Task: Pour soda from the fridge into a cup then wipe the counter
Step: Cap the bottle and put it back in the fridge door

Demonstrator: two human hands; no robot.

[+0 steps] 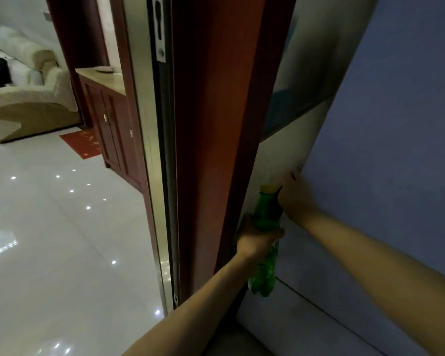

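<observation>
Our left hand (256, 236) gripped the green soda bottle (267, 214) at lower centre; our right hand (297, 199) pressed open-fingered against the fridge door (383, 150).

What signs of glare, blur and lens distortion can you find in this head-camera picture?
Head view: bright specks of reflected light dot the glossy floor; the wooden door frame leans and bows slightly, a wide-angle effect; the right hand is smeared by motion, the left hand gripping the green bottle slightly sharper; the fridge door looks dim and bluish.
</observation>
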